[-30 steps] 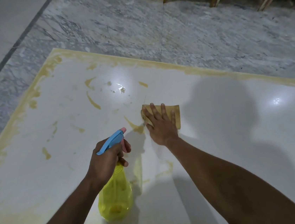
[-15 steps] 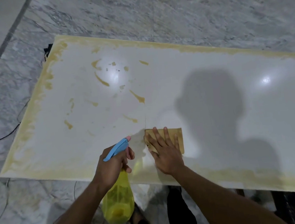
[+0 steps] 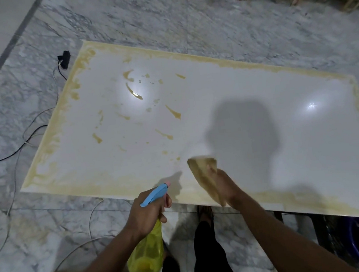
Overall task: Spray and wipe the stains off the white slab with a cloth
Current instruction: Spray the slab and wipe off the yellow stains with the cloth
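I am standing on a grey-veined marble floor, looking down at the white slab, with yellow stains streaking its left half and edges. My right hand is gripping the tan cloth over the slab's near edge; my left hand is wrapping the yellow spray bottle just off it.

Left hand grips a yellow spray bottle at six o'clock; right hand holds a tan cloth over the white slab's near edge; stains toward eleven o'clock.
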The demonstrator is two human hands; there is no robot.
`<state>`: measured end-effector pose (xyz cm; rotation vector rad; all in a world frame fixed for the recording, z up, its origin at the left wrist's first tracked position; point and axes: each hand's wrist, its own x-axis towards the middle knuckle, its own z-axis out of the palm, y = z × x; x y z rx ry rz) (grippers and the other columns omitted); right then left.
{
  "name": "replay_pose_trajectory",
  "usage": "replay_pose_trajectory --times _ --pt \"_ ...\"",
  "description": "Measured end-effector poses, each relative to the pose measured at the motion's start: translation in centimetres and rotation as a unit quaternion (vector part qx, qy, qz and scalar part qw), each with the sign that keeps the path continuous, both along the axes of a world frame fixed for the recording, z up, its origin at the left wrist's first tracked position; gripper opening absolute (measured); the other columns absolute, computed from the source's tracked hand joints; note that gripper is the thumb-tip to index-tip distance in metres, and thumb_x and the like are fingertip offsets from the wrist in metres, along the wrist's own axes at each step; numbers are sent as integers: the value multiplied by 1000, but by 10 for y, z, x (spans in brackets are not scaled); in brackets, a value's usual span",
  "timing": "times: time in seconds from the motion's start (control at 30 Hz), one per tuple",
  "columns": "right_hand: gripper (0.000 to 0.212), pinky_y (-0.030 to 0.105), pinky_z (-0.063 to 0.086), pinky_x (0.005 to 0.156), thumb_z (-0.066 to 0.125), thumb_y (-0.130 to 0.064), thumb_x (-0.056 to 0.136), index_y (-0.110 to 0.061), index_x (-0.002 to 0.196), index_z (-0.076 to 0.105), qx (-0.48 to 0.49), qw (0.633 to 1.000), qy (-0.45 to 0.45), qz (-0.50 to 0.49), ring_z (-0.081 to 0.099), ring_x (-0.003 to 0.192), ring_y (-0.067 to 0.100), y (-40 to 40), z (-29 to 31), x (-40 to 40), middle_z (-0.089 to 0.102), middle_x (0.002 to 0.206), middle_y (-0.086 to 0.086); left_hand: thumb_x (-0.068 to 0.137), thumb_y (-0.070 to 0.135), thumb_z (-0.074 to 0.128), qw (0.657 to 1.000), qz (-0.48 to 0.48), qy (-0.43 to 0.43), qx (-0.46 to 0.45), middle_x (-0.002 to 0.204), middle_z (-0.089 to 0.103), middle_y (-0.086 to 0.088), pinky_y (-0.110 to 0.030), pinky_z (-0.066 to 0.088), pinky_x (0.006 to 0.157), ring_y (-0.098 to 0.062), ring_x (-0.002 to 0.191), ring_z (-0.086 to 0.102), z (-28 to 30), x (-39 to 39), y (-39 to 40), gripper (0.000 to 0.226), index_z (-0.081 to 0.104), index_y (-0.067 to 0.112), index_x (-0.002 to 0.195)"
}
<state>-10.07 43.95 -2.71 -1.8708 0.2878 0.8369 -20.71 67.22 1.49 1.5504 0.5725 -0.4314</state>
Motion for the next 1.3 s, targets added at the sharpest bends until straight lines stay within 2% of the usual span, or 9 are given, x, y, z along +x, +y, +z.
replay_pose_trajectory --times 0.13,0.23,0.33,0.5,0.77,0.87,0.97,1.13,1.3 --pt "53 41 53 104 40 -51 108 -10 132 64 239 949 112 -173 67 118 25 8 27 21 72 127 9 89 4 51 1000 -13 -21 15 83 67 -24 -54 57 61 -35 53 56 7 1 -3 20 71 1 92" --pt "56 49 45 114 36 -49 109 -9 139 60 297 924 126 -208 63 129 30 24 35 33 70 134 12 82 19 53 998 10 -35 43 74 67 -21 -58 54 58 -32 45 61 11 7 -2 21 71 8 83" --pt "57 52 42 117 39 -51 108 -10 141 60 314 921 127 -192 61 133 32 37 39 43 68 138 14 77 20 52 996 42 -49 66 68 66 -15 -57 56 58 -30 44 61 17 14 4 33 74 4 96" --pt "65 58 34 121 43 -55 105 -7 147 53 328 927 132 -127 57 134 35 62 35 60 62 142 14 86 5 52 994 53 -78 53 76 66 -20 -45 56 58 -29 48 58 32 33 20 48 74 40 109" --pt "61 53 44 113 44 -55 106 -10 145 56 350 916 151 -128 62 125 35 98 31 106 65 136 16 86 2 50 992 76 -61 76 90 71 -21 -54 59 58 -35 58 64 35 74 45 39 80 23 99" --pt "60 52 46 113 43 -56 106 -10 140 60 346 919 148 -121 64 124 34 108 31 131 68 135 16 86 5 50 989 98 -59 98 83 71 -19 -54 58 57 -40 55 63 30 92 50 41 80 33 93" --pt "58 52 46 113 46 -55 105 -10 137 63 348 916 150 -128 66 122 33 112 26 164 70 132 15 88 13 51 989 94 -51 101 77 70 -12 -52 61 61 -27 52 62 23 119 54 44 75 46 106" --pt "53 47 52 106 57 -50 102 -12 138 62 304 937 106 -138 67 124 29 106 12 234 70 134 12 94 2 50 990 107 -51 75 96 72 -17 -46 61 58 -19 60 52 21 178 61 28 74 9 107" --pt "56 48 50 110 55 -54 101 -11 137 61 233 961 8 -147 65 125 28 103 8 334 66 139 10 91 -6 46 986 139 -65 65 102 73 -17 -36 56 52 -26 61 55 23 251 75 27 71 -5 101"
